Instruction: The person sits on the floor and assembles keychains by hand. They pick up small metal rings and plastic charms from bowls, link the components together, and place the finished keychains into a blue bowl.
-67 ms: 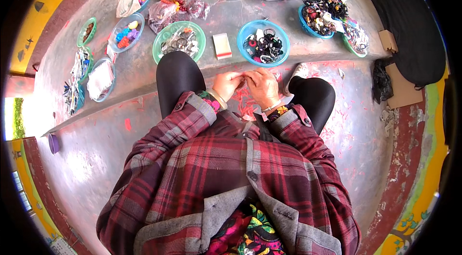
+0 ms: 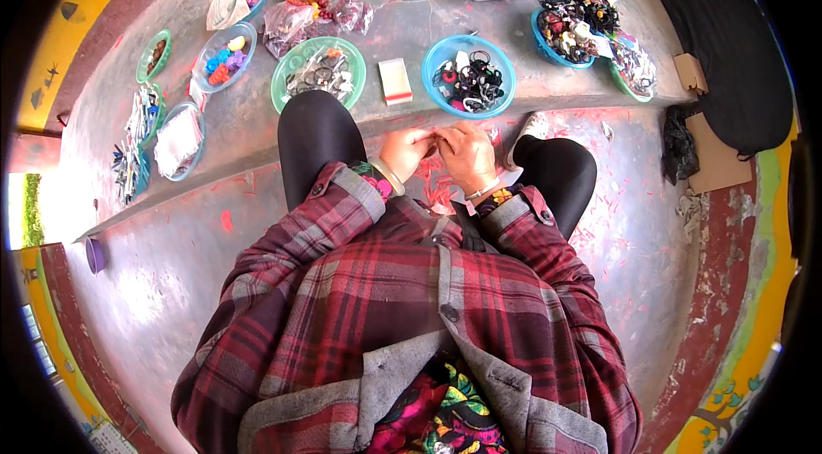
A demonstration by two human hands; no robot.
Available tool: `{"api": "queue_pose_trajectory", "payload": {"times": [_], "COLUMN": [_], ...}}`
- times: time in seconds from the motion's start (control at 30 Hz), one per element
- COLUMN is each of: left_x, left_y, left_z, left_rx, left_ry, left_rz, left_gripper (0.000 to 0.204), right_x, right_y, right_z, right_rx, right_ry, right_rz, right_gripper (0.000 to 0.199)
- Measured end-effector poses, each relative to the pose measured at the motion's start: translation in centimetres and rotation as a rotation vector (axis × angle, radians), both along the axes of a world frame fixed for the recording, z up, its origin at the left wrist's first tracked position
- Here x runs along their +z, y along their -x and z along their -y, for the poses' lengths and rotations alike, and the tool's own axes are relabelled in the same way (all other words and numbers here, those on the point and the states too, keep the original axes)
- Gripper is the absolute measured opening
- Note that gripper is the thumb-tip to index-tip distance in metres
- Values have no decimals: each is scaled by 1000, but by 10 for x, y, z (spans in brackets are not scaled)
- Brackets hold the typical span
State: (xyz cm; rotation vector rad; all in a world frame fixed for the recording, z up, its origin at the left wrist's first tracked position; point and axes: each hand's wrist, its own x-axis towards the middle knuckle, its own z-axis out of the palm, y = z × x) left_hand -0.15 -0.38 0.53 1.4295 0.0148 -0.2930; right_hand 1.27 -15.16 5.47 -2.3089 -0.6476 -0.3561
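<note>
Far left on the grey ledge (image 2: 240,137) sit a small green bowl (image 2: 153,56) of dark bits, a clear dish (image 2: 180,139) of white pieces, and a blue-rimmed bowl (image 2: 224,56) of bright plastic parts. Next comes a green bowl (image 2: 318,73) of metal rings, then a small white and red box (image 2: 396,81) lying flat, then a blue bowl (image 2: 468,75) of dark hair ties. More bowls of mixed trinkets crowd the far edge, and a black cloth (image 2: 728,51) lies far right.

The person sits with black-clad knees raised on either side of the hands, just short of the ledge's front edge. The left hand (image 2: 404,152) and right hand (image 2: 465,156) meet between the knees, fingertips pressed together on something small and reddish (image 2: 438,142) that the fingers mostly hide, so I cannot tell what it is. The fingers of both hands are curled and pinched closed. Red scraps (image 2: 599,197) litter the floor beneath and to the right.
</note>
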Motion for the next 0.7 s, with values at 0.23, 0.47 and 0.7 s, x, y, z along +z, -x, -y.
{"api": "queue_pose_trajectory", "payload": {"times": [0.23,0.47,0.7], "left_x": [-16,14,4], "left_y": [-1,3,4], "left_z": [-4,-3,-3], "left_rx": [-62,-96,-119], "left_ry": [-168,-332,-216], "left_rz": [109,115,68], "left_gripper": [19,12,12], "right_x": [3,1,3], "right_y": [1,3,5], "right_z": [-4,-3,-8], "right_rx": [30,61,16], "right_ry": [223,359,296], "right_rz": [93,156,200], "right_gripper": [8,8,8]}}
